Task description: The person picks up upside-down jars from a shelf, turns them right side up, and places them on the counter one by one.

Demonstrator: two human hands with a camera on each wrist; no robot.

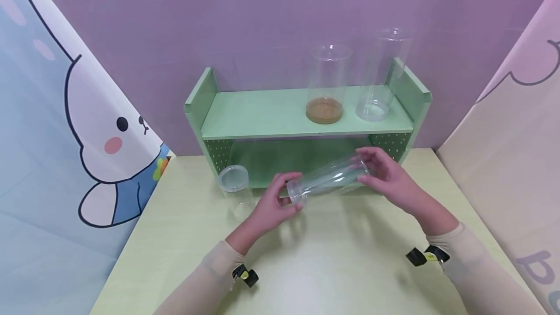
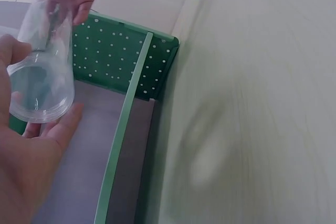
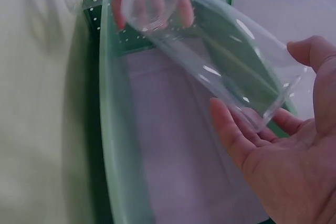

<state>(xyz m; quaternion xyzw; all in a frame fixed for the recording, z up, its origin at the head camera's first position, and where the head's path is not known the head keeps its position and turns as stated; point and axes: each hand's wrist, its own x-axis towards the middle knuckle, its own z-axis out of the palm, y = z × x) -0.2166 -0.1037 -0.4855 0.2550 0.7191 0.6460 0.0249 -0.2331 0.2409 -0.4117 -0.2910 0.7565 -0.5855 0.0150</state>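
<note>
Beige-sleeved left hand [image 1: 272,204] pinches the lower-left end of a clear cylinder [image 1: 330,179], center of the head frame, just right of middle. Fingers over the far side of the rim, thumb on the near side, so half open around the diameter. Right hand [image 1: 387,179] has the other end: thumb and fingers parted wide, curved round opposite sides. Right wrist view puts its fingertips below that end, thumb above. Cylinder runs lower left to upper right, held above the table [image 1: 162,261] in front of the shelf [image 1: 262,113]. Can't tell whether either end is open or capped. Left forearm comes in from the bottom, left of center, angled up and right; right forearm from the lower right corner, angled up and left. Black wrist strap [image 1: 246,276] on the left cuff, a second black strap [image 1: 428,255] on the right. Just left of the left hand: a short clear jar [image 1: 235,186], upright, in front of the shelf's left part. Shelf is pale green, two-tier, white dots on the inner side panels. On its top board, right half: a brown-bottomed clear tube [image 1: 324,110], upright, and right of it a taller clear tube [image 1: 374,106], leaning right in frame. Behind: purple backdrop [image 1: 262,18]. Left edge: blue cloth [image 1: 39,169] with a white cartoon animal. Right edge: pink and cream cloth [image 1: 512,159].
</note>
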